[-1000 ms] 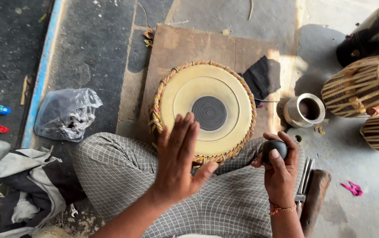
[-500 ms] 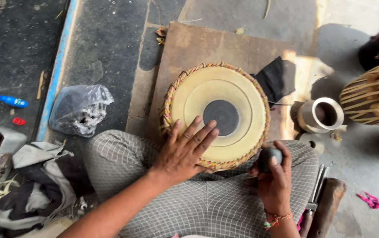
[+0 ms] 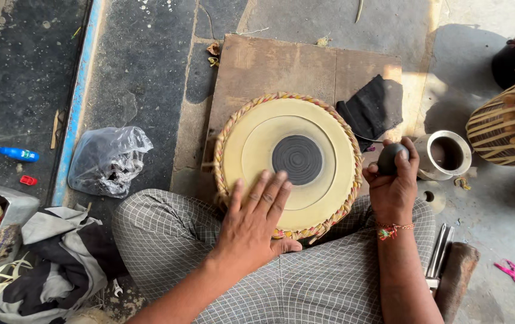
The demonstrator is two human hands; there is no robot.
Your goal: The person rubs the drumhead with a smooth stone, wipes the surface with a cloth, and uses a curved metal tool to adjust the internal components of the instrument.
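Against our crossed legs sits the drum (image 3: 287, 162). Our left hand (image 3: 257, 219) lies flat, fingers spread, on its near rim, steadying it; our right hand (image 3: 392, 180), just right of it, grips a dark stone (image 3: 387, 159).

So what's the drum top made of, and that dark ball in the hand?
The drum top looks like pale, smooth stretched skin, matte cream, with a black ringed patch like dried paste. Its rim looks like braided cord. The ball in the right hand is dark grey and smooth, perhaps polished stone; it could be metal.
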